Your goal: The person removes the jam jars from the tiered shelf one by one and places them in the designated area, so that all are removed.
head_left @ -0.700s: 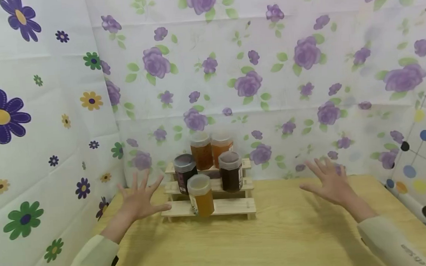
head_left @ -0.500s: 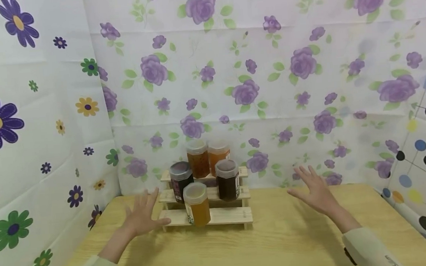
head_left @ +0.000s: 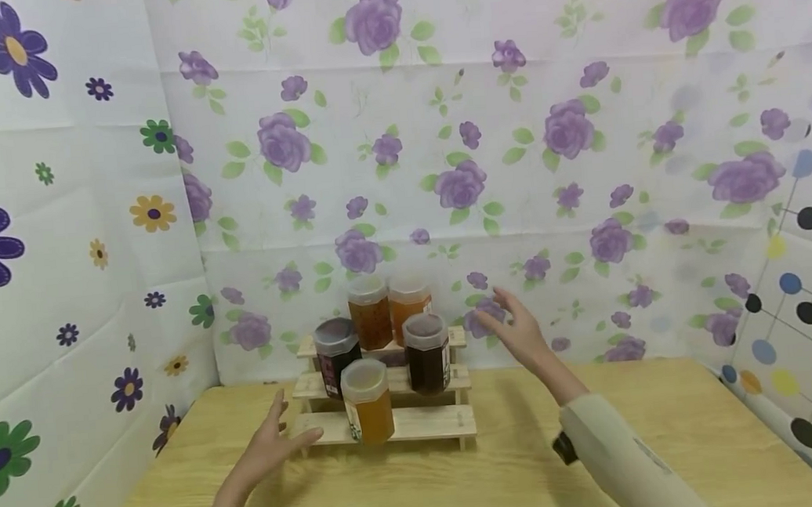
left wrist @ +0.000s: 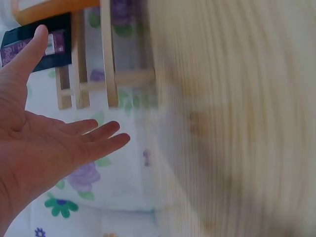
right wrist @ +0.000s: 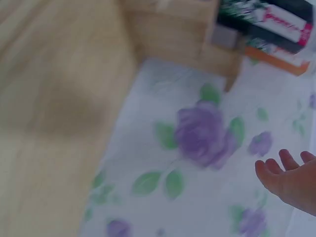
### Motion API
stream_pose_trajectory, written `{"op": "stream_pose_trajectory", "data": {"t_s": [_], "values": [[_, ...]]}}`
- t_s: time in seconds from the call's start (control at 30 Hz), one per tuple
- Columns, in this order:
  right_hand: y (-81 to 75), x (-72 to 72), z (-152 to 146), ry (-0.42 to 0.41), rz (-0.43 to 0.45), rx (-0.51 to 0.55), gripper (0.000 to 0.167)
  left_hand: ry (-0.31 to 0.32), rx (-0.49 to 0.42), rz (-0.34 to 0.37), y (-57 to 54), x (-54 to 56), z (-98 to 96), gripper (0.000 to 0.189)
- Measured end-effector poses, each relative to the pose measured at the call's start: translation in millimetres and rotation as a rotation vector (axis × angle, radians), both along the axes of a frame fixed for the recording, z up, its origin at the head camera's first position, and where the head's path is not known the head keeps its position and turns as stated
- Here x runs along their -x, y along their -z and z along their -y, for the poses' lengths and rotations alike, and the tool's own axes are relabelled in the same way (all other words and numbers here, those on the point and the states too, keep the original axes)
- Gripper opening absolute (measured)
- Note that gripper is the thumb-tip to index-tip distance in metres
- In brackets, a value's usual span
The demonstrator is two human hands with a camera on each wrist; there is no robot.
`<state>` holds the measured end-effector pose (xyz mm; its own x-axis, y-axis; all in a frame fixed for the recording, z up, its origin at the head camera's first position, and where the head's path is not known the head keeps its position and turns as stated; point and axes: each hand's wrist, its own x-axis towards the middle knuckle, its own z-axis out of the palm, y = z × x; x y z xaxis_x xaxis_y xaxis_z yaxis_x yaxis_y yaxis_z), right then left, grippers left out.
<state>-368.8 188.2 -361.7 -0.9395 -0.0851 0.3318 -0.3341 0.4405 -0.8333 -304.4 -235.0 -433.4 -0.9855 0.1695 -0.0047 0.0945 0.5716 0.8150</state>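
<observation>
Head view: at the far left hangs a white cloth (head_left: 79, 229) printed with purple, green and yellow flowers. Next comes the left hand (head_left: 267, 448), empty, its thumb held away from the fingers, just beside the left end of a three-step wooden rack (head_left: 435, 422) on the table (head_left: 395, 498). Five lidded jars stand upright on it. From left to right these are a dark purple jar (head_left: 339, 360) on the middle step, an amber jar (head_left: 370, 409) on the lowest, a brown jar (head_left: 370, 319) and an orange jar (head_left: 410, 310) side by side on the top, and a black jar (head_left: 425, 360) on the middle step. Beyond the rack's right end the right hand (head_left: 521, 336) is raised, empty, thumb and fingers apart, before a rose-patterned cloth (head_left: 650, 103). A pale sleeve (head_left: 625, 450) covers that forearm. Farthest right is a dotted cloth (head_left: 802, 351).
</observation>
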Motion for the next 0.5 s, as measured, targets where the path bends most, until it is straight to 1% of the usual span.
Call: {"op": "stream_pose_trajectory", "data": {"t_s": [0.07, 0.13, 0.23, 0.33, 0.5], "values": [[-16.5, 4.4, 17, -0.022, 0.008, 0.051, 0.080, 0.001, -0.036, 0.003, 1.5, 1.7, -5.7, 0.112], [-31.5, 6.4, 34, -0.046, 0.032, 0.098, 0.081, 0.000, -0.051, -0.012, 3.7, 3.4, -11.1, 0.112], [-48.6, 10.0, 55, -0.060, 0.081, 0.160, 0.084, -0.020, -0.093, -0.022, 7.3, 6.3, -17.7, 0.113], [-59.7, 13.7, 73, -0.056, 0.125, 0.211, 0.086, -0.049, -0.128, -0.028, 11.8, 9.4, -22.5, 0.115], [-67.9, 22.7, 103, -0.027, 0.154, 0.229, 0.091, -0.103, -0.177, -0.033, 20.8, 10.7, -29.2, 0.120]]}}
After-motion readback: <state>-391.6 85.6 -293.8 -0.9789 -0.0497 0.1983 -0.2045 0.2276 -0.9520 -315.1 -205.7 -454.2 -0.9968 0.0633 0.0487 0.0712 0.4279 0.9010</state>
